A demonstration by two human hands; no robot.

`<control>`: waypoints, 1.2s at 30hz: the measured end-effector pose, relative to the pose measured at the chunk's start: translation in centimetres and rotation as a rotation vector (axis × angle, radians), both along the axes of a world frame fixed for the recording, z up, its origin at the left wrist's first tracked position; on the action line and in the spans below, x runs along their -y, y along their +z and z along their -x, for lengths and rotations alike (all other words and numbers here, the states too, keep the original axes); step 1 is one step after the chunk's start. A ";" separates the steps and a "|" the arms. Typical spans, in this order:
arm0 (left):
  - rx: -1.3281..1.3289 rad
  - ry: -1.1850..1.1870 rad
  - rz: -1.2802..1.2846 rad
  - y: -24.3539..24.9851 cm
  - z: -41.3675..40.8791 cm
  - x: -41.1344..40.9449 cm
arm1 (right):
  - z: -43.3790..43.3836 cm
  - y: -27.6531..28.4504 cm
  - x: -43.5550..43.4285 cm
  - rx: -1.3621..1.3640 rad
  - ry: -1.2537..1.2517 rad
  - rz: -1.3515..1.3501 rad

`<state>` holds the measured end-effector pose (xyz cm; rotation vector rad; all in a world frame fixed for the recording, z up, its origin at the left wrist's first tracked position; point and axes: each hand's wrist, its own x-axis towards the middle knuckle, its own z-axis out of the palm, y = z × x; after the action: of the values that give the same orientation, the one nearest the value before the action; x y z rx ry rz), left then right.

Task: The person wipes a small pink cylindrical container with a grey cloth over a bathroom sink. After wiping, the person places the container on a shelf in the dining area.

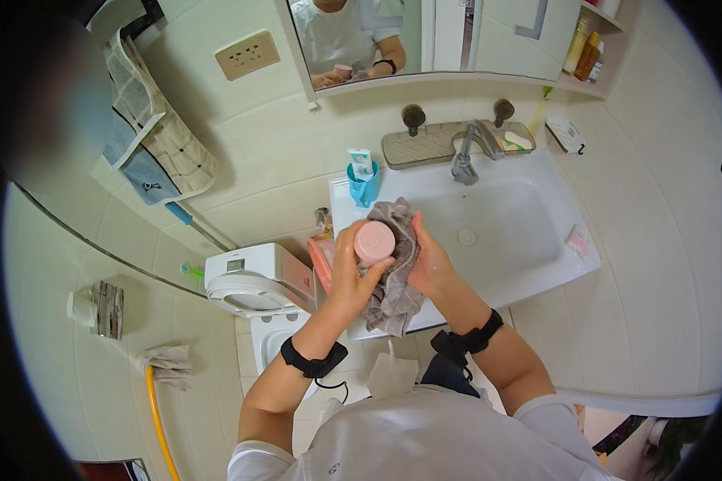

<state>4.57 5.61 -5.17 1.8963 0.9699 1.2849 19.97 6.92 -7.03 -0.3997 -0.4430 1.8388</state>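
Note:
My left hand (352, 270) grips a round pink container (375, 242) with its flat pink end turned up toward me. Bunched against the container's right side is a grey-brown cloth (402, 264), whose lower folds hang over the front rim of the washbasin. From the right, my right hand (430, 258) presses the cloth, its fingers partly hidden behind the folds. Both hands are above the left part of the white washbasin (499, 276).
A chrome faucet (466, 165) rises behind the basin, beside a translucent tray (424, 147). A blue cup (363, 183) with a tube (361, 163) stands at the back left corner. A soap-like packet (577, 242) lies on the right rim. Left is a toilet (259, 279); above hangs a mirror cabinet (433, 78).

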 end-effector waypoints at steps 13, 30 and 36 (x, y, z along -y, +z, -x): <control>-0.298 0.177 0.041 0.9 0.5 -0.4 | 0.5 1.2 0.4 -0.110 0.143 0.028; -0.494 0.164 0.028 -2.0 0.3 -0.1 | 1.6 0.8 0.3 1.087 -0.246 -0.345; -0.439 0.156 -0.116 -0.5 0.0 0.3 | 1.4 -2.1 -0.9 0.689 -0.325 -0.234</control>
<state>4.59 5.35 -5.68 2.2883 1.3090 1.0449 18.55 7.85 -9.11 -0.8900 -0.9879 1.2796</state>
